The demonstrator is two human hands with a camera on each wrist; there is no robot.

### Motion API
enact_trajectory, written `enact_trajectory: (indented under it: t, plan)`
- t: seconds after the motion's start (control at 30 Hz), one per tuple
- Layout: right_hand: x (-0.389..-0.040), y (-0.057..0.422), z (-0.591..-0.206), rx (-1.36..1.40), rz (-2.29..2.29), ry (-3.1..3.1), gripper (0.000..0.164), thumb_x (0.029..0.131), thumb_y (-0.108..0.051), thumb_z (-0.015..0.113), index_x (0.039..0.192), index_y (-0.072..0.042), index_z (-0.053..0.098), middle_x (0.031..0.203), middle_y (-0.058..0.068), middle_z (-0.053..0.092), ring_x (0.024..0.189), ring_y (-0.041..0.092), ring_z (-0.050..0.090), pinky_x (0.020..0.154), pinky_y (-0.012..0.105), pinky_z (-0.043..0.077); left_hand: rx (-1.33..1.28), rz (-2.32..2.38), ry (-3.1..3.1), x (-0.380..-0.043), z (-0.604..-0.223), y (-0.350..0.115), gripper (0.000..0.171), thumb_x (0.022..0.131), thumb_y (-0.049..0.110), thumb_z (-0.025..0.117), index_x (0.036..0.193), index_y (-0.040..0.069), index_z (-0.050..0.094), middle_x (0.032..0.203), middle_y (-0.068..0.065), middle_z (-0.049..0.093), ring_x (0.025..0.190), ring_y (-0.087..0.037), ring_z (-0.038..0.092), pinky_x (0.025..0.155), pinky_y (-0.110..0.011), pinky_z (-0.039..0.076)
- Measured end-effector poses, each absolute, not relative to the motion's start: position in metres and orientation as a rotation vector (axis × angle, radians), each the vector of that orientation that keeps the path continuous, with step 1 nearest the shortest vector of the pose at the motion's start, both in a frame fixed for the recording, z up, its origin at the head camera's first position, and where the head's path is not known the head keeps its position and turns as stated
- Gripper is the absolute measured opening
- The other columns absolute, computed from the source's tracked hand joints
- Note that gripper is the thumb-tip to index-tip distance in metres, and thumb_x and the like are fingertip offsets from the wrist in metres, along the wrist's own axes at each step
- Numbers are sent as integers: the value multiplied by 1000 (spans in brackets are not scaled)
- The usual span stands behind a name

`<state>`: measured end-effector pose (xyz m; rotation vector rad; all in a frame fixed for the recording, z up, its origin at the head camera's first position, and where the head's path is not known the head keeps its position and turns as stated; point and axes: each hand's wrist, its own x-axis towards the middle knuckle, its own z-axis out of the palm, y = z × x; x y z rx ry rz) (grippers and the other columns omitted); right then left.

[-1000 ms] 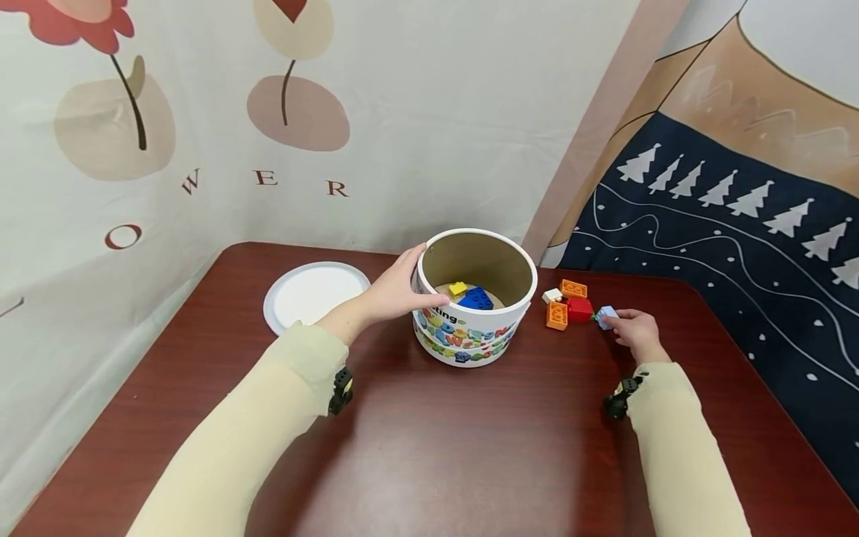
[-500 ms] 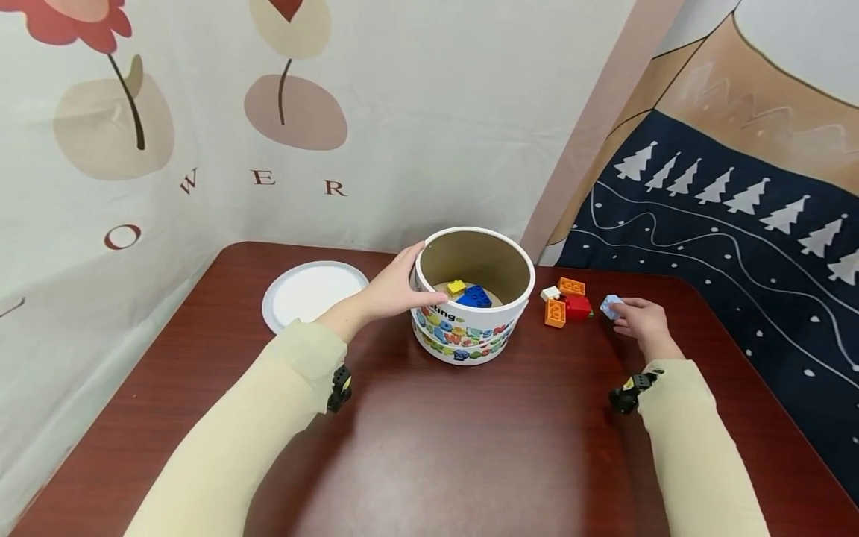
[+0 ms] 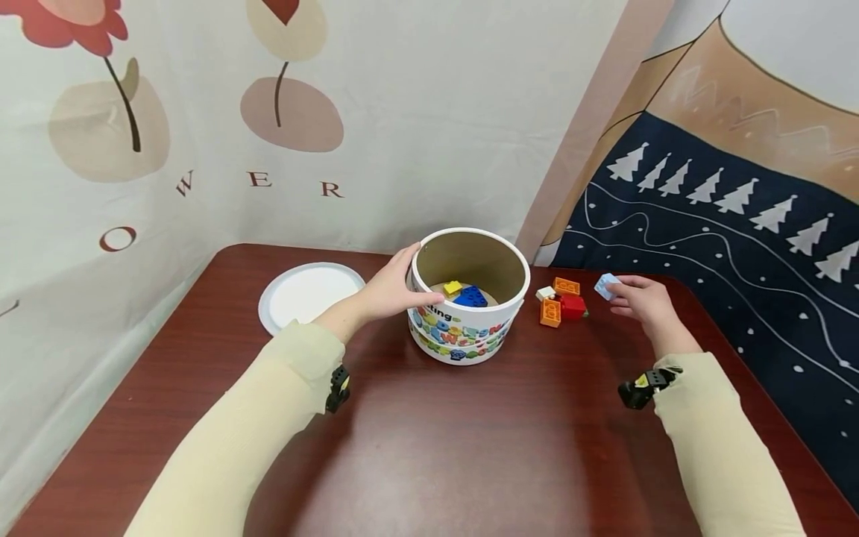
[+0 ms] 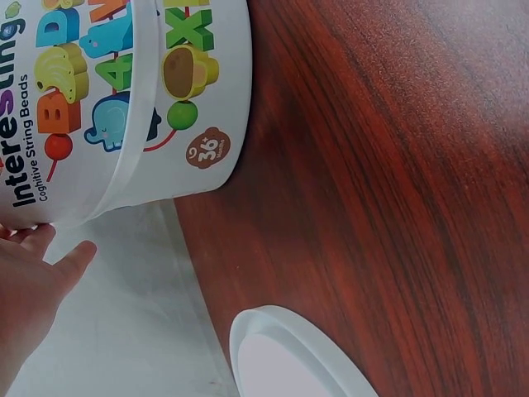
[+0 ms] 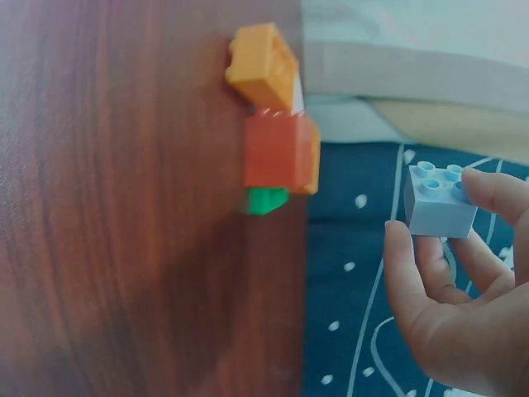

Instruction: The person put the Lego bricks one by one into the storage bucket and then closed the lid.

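My left hand (image 3: 384, 295) holds the left rim of a white bucket (image 3: 463, 332) printed with colourful letters, its thumb along the front. Inside the bucket lie a yellow building block (image 3: 452, 289) and a blue building block (image 3: 472, 297). Off to the right, my right hand (image 3: 649, 304) pinches a light blue building block (image 5: 438, 205), studs showing in the right wrist view, raised above the table. Left of that hand sit a red block (image 3: 573, 306) with a small green piece (image 5: 264, 200) at its side, two orange blocks (image 3: 550, 313) and a white block (image 3: 545, 293).
A round white lid (image 3: 312, 298) lies left of the bucket on the dark red wooden table (image 3: 429, 447). Printed cloths (image 3: 403, 149) hang behind the table and along its right side.
My right hand has drawn the light blue block away from the red one and lifted it up and back. The left hand stays on the bucket.
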<state>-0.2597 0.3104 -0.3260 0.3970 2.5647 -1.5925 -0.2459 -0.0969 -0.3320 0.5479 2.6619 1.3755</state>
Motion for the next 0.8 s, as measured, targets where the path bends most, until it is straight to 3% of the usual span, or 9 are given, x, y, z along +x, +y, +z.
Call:
enact_trajectory:
  t: [0.43, 0.8]
  plan:
    - [-258, 281, -292, 176, -1506, 2642, 59, 94, -32, 54, 138, 4, 37, 136, 26, 39, 68, -6, 58, 70, 13, 53, 543, 1359, 2672, -248, -333, -97, 97, 76, 38, 76, 149, 13, 17, 149, -13, 27, 131, -28, 38, 106, -48, 37]
    - [-254, 247, -268, -43, -1474, 2645, 54, 93, -31, 56, 133, 4, 44, 115, 14, 51, 74, -4, 61, 74, 16, 53, 548, 1353, 2674, -247, -333, -97, 98, 76, 37, 76, 149, 12, 16, 149, -13, 26, 131, -30, 37, 106, -49, 37]
